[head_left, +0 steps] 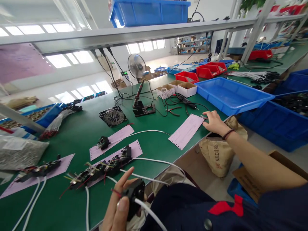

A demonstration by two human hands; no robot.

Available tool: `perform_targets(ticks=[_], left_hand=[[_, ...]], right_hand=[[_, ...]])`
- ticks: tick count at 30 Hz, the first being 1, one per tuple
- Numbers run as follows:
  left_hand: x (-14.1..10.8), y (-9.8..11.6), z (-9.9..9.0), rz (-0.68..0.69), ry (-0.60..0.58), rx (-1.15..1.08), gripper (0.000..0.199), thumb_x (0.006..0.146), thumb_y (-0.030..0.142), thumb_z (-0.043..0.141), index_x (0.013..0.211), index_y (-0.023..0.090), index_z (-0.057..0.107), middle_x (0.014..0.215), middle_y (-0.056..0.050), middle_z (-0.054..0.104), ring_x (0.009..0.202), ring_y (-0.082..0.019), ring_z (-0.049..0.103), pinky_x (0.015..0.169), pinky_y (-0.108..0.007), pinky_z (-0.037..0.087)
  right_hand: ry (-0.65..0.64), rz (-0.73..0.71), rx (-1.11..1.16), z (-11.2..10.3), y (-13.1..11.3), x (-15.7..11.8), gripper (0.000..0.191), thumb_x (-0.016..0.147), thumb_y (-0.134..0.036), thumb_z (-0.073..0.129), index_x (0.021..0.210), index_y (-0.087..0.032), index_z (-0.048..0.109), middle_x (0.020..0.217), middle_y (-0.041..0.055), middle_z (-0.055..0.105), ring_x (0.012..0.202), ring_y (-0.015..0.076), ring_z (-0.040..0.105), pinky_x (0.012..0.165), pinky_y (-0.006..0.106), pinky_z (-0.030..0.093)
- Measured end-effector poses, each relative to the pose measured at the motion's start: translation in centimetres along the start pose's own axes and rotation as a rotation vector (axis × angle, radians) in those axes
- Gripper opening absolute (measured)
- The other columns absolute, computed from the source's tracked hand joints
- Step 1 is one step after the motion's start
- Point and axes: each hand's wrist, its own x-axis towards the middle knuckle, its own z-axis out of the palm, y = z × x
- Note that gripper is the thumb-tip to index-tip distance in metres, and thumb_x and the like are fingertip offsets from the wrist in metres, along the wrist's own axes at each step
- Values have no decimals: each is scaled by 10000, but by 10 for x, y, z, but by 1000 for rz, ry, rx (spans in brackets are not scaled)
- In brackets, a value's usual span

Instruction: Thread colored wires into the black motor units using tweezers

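The left hand [119, 205], low in the picture near the worktop's front edge, is clamped on a black part [138, 194] with a white cable [154, 213] coming out of it; the cable runs out of the picture at the bottom, and the fingers behind the part are mostly hidden. A short bit of red wire shows by the fingers, its end hard to make out. The right hand [214, 122] is well apart from the left, at the corner of a pink sheet [186, 131] on the green worktop [154, 144]. A slim greyish object [204, 117] shows at its fingertips, too small to name, and whether the fingers are closed on it I cannot tell. Beneath the right forearm, a brown paper bag [214, 157] is partly covered. To the left, a row of black assemblies [103, 168] hides much of the sheet under it, its wires too tangled to follow singly. At the far left, a clear bag [21, 150] of small pieces is cut off by the picture's edge, its contents indistinct. The blue bin [149, 12] overhead is cropped at the top
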Motion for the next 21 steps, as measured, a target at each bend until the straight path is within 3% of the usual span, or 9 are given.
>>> perform_targets(ticks=[3, 6, 9, 11, 14, 17, 19, 21], left_hand=[[8, -7, 13, -168, -44, -183, 734, 824, 792, 712, 1267, 207, 730, 927, -95, 777, 666, -258, 713, 545, -330, 605], [14, -11, 19, -220, -97, -245, 628, 823, 743, 759, 1117, 188, 754, 811, -60, 735, 586, -203, 654, 506, -280, 546], [17, -9, 23, -209, -145, -211, 651, 811, 712, 814, 1188, 182, 779, 839, -51, 725, 658, -172, 641, 589, -246, 549], [20, -5, 26, -174, -174, -171, 672, 808, 711, 830, 1216, 179, 795, 879, -58, 726, 744, -175, 653, 678, -244, 564], [28, 0, 35, -77, -206, -137, 639, 870, 706, 778, 1218, 171, 804, 864, -47, 699, 732, -161, 641, 689, -243, 546], [36, -2, 43, -61, -206, -167, 582, 918, 643, 738, 1271, 181, 780, 890, -36, 692, 753, -164, 671, 719, -262, 578], [39, -9, 46, -94, -213, -218, 573, 913, 600, 741, 1317, 194, 756, 955, -41, 711, 815, -174, 706, 795, -290, 615], [38, -16, 48, -116, -218, -254, 590, 887, 582, 757, 1342, 206, 740, 1005, -42, 715, 852, -179, 727, 844, -311, 634]], right_hand=[[-35, 28, 56, -22, -3, -15, 220, 948, -250, 563, 1093, -186, 717, 1049, 145, 656, 1060, 341, 644, 1009, 469, 534], [-132, 21, 150, -33, -16, -37, 316, 1027, -348, 450, 1010, -194, 726, 873, 99, 666, 855, 285, 665, 845, 405, 566], [-276, -3, 271, -26, -38, -63, 448, 1059, -480, 433, 1132, -179, 757, 634, 4, 577, 562, 205, 558, 584, 322, 503], [-325, -22, 335, -15, -53, -78, 506, 1065, -506, 429, 1277, -161, 733, 582, -30, 524, 502, 181, 496, 525, 302, 452], [-308, -24, 571, 3, -72, -95, 467, 1053, -464, 509, 1398, -192, 668, 653, -24, 583, 565, 177, 534, 584, 306, 476], [-331, -2, 804, 12, -86, -102, 334, 1040, -487, 586, 1204, -225, 711, 785, 30, 707, 643, 187, 642, 637, 324, 532], [-396, 6, 902, 13, -92, -105, 341, 1049, -525, 580, 1180, -229, 687, 1014, 106, 801, 843, 238, 767, 743, 361, 595], [-476, 2, 998, 11, -96, -107, 385, 1017, -529, 645, 1277, -246, 633, 1300, 153, 781, 1145, 296, 773, 901, 408, 615]])
